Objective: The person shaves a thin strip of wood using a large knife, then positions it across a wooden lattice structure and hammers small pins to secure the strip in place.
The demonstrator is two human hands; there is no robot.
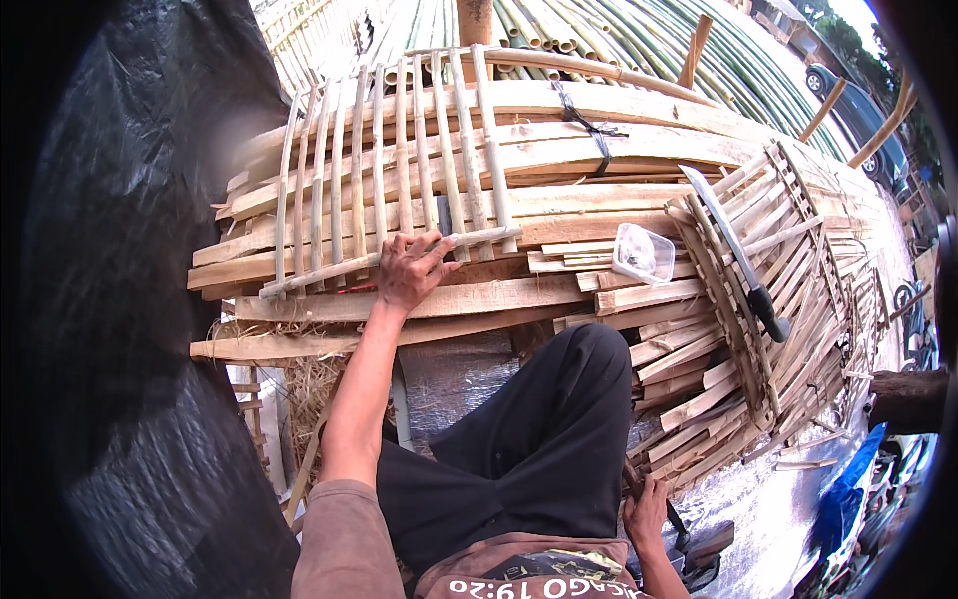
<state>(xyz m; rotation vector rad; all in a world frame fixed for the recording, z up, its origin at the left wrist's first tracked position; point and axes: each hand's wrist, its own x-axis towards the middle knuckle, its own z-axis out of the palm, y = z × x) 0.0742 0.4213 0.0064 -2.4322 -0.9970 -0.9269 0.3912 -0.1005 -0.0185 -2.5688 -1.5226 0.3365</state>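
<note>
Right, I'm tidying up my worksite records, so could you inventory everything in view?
Slatted frame: 1, tan, under the left hand
Planks: several, pale tan, beneath the frame
Black tie: 1, black, around upper planks
Container: 1, clear, centre-right; contents unclear
Long knife: 1, grey blade, black handle, on the slats
Split slats: many, tan, piled right
Poles: many, greenish, top
Posts: several, brown, top and upper right
Car: 1, dark bluish, upper right
Sheets: black left, silvery below, blue lower right
Far-right clutter: too small to tell
Trousers: 1 pair, black, lower centre
Shirt: 1, brown, bottom
Left hand: 1, bare, on the frame's near rail
Right hand: 1, bare, lower right
</note>
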